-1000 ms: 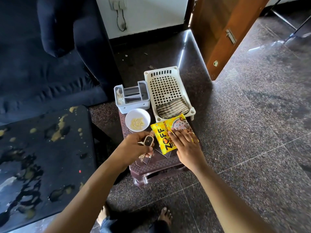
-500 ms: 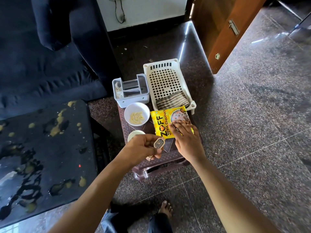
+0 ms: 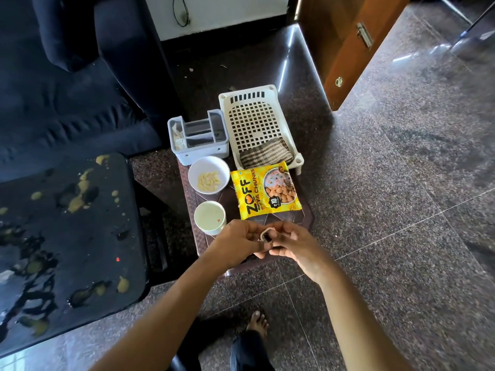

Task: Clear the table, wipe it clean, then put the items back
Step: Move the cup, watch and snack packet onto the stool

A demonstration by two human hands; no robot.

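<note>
The wristwatch (image 3: 266,235) sits between your two hands, above the near edge of the small brown table (image 3: 190,199) and just in front of the paper cup (image 3: 209,220). To do this step well, take the case firmly in one hand before the other lets go. Gather the band so it doesn't swing into the cup (it looks to hold some liquid). Your left hand (image 3: 235,243) has its fingers curled in, pinching the watch from the left. Your right hand (image 3: 294,247) is curled onto it from the right, and neither hand touches anything else. The ZOFF soya chunks packet (image 3: 265,191) lies flat further back, with the white bowl (image 3: 209,174) beside it.
</note>
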